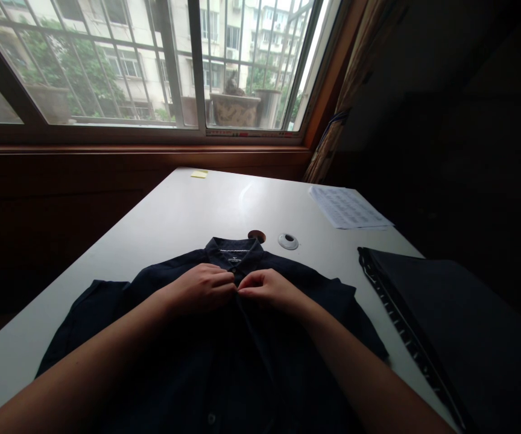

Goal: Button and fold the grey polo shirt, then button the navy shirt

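Held shirt (242,361) face up on table (265,208), narrowly pinching it just below the collar (237,245) with left hand (204,286) and right hand (274,290); probably did best keeping both layers aligned and slack.

On the white table (152,223), the shirt (236,355) was dark navy, the far left corner's note (199,174) pale yellow, the far right corner's papers (350,208) bluish-white with grey print, and the right edge's cloth (450,319) near-black with white dashes.
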### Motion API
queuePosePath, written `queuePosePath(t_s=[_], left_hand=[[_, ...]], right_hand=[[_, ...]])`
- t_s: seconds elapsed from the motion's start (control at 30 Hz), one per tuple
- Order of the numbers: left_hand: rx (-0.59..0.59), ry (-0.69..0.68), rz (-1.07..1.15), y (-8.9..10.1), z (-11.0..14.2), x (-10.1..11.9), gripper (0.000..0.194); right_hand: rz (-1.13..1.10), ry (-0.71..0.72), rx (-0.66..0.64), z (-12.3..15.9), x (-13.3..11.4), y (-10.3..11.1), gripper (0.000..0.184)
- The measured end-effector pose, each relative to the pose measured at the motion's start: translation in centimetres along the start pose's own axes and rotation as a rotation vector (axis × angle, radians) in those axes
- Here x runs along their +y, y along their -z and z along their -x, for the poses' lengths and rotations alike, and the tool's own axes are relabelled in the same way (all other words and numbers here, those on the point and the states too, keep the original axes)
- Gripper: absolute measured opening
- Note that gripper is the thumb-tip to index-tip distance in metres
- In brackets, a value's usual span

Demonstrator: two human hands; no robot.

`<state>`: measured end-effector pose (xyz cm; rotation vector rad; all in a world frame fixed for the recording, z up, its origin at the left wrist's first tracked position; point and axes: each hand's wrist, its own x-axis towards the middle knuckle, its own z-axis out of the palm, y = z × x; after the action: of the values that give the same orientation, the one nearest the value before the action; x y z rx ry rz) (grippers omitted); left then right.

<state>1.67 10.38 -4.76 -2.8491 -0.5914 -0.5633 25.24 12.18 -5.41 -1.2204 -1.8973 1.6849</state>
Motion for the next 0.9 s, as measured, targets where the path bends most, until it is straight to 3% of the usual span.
queuePosePath(t_s=[0.9], left_hand=[[0.035,-0.047,-0.075,-0.18,0.0,-0.13,0.027]], right_hand=[[-0.043,-0.003,-0.02,-0.07,-0.04,-0.07,0.022]])
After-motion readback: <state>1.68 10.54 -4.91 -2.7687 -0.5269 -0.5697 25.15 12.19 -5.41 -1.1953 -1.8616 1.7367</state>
